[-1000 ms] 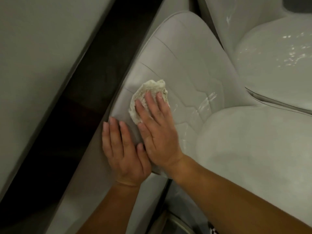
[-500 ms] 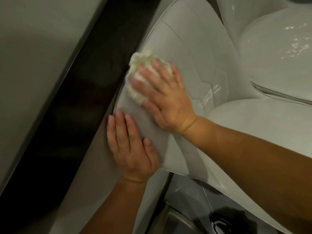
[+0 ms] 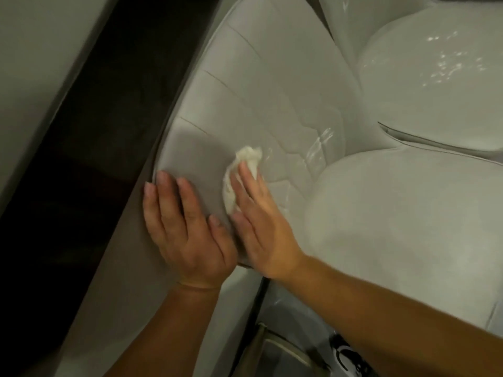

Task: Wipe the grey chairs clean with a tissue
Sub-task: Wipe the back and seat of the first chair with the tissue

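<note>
Tissue pressed on grey chair backrest.
Right hand presses it with flat, straight fingers; left hand rests flat just beside, fingers together.

A dark floor strip runs diagonally beside a pale grey panel at far left, with a black-and-white patterned item low down, well right of that strip.
</note>
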{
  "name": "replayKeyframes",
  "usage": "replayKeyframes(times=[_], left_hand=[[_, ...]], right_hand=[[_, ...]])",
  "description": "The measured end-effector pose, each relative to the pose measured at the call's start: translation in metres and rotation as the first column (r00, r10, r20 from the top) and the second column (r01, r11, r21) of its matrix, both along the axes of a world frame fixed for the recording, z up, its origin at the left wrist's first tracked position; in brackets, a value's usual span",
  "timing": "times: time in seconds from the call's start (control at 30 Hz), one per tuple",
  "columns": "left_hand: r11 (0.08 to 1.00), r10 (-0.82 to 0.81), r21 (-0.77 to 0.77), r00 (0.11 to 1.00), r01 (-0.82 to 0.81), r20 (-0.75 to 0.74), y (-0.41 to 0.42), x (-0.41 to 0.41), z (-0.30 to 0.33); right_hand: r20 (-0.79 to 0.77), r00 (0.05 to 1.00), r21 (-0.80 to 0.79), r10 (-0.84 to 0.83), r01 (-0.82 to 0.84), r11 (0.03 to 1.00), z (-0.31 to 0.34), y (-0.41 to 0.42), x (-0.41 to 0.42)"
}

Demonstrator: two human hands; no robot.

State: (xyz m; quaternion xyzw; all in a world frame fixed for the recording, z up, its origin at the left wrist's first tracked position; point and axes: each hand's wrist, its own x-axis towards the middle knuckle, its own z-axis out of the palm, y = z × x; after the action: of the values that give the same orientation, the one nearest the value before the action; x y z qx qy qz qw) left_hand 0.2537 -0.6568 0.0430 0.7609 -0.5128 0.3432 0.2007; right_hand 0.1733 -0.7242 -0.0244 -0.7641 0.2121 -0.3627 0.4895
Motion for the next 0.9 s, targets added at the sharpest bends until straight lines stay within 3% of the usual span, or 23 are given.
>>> replayKeyframes(times=[0.1,0.2,0.27,0.33,0.4,0.43,0.5,0.53,0.6,0.73,0.8,0.87,0.9], left_hand=[[0.999,0.002,0.039,1.0,-0.002,0.002,0.002,0.002,0.0],[0.998,-0.013,0.065,0.999,0.011,0.034,0.003,0.006,0.0],[0.996,-0.038,0.087,0.998,0.033,0.054,0.002,0.009,-0.001],[0.994,-0.042,0.104,0.997,0.035,0.069,0.002,0.008,0.0],[0.994,-0.035,0.109,0.996,0.026,0.08,0.003,0.006,0.0],[0.994,-0.032,0.11,0.996,0.023,0.083,0.003,0.006,0.0],[0.993,-0.024,0.116,0.996,0.014,0.086,0.002,0.005,-0.001],[0.993,-0.02,0.119,0.996,0.01,0.085,0.001,0.005,-0.001],[0.992,-0.018,0.123,0.996,0.007,0.085,0.001,0.005,-0.002],[0.991,-0.016,0.134,0.995,0.002,0.101,0.003,0.007,-0.004],[0.988,0.001,0.154,0.995,-0.016,0.099,0.005,0.008,-0.004],[0.985,0.023,0.17,0.995,-0.039,0.097,0.006,0.006,-0.004],[0.983,0.03,0.177,0.995,-0.047,0.099,0.007,0.005,-0.004]], right_hand=[[-0.222,0.975,0.3,-0.021,0.089,0.95,-0.051,0.018,-0.026],[-0.373,0.927,0.607,0.027,0.222,0.763,-0.088,0.009,-0.037],[-0.494,0.869,0.701,0.035,0.374,0.607,-0.097,-0.004,-0.041],[-0.57,0.817,0.674,-0.084,0.523,0.521,-0.09,-0.009,-0.041],[-0.453,0.833,0.61,-0.317,0.55,0.571,-0.059,0.0,-0.034],[-0.332,0.858,0.555,-0.393,0.514,0.654,-0.038,0.007,-0.026],[-0.102,0.923,0.351,-0.372,0.383,0.854,-0.006,0.017,-0.008],[-0.046,0.949,0.282,-0.312,0.311,0.907,0.001,0.022,0.001],[-0.046,0.971,0.286,-0.237,0.24,0.928,0.006,0.022,0.011],[-0.163,0.965,0.313,-0.205,0.248,0.917,-0.022,0.013,0.013],[-0.307,0.942,0.523,-0.133,0.284,0.804,-0.05,-0.002,0.008],[-0.38,0.924,0.801,-0.036,0.349,0.486,-0.076,-0.022,-0.009],[-0.391,0.921,0.854,0.003,0.361,0.376,-0.083,-0.028,-0.019]])
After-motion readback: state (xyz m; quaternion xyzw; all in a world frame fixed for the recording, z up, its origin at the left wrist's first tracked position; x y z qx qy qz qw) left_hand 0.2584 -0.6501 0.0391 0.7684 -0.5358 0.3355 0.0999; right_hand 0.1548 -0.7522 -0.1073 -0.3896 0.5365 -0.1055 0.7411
